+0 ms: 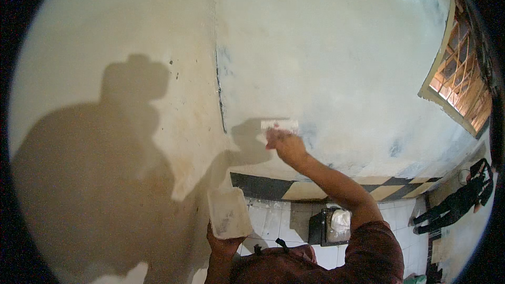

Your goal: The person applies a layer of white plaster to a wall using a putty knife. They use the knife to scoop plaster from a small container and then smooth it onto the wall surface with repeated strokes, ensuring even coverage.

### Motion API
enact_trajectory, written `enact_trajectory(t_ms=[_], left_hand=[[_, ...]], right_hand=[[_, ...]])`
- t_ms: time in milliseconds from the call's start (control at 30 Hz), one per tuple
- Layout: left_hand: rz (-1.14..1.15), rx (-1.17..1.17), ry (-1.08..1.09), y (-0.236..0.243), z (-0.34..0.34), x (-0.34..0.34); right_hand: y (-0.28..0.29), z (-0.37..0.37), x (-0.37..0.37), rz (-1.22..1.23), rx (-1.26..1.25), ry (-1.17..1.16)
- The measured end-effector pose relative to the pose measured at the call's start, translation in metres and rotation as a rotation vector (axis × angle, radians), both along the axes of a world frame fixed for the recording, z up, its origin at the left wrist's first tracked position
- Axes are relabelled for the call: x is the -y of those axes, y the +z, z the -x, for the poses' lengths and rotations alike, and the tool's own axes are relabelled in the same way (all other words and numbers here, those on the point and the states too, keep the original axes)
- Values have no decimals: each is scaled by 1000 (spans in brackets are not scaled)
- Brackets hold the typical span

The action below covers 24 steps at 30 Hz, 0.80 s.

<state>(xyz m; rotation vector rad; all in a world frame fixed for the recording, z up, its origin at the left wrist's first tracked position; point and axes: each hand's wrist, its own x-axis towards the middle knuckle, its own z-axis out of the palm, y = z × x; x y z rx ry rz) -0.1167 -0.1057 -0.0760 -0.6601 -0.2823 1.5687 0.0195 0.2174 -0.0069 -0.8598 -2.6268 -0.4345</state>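
Observation:
My right hand [285, 144] reaches up to the patchy white wall [336, 63], fingers closed around a wide, pale putty knife [286, 124]. Its broad edge lies at the wall surface, just right of the corner crack; the handle is mostly hidden by my fingers. Lower and to the left, my left hand [225, 244] grips the bottom end of a whitish rectangular tub [230, 213]. The tub is tilted so that its inside shows, with grey-white smears in it. Bluish-grey patches mark the wall near the putty knife.
A dark crack [218, 87] runs down the wall corner. Black and cream checkered tiles [263, 185] line the wall's foot. On the white tiled floor [268, 221] stands a dark box [318, 227] with a white bag. At right are a latticed window [460, 76] and a person in dark clothes [455, 200].

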Motion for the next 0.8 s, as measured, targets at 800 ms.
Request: enact_trajectory(t_ms=[800], left_hand=[[110, -672, 22, -41, 6, 2]], right_hand=[[-54, 4, 1, 297, 171, -149]])
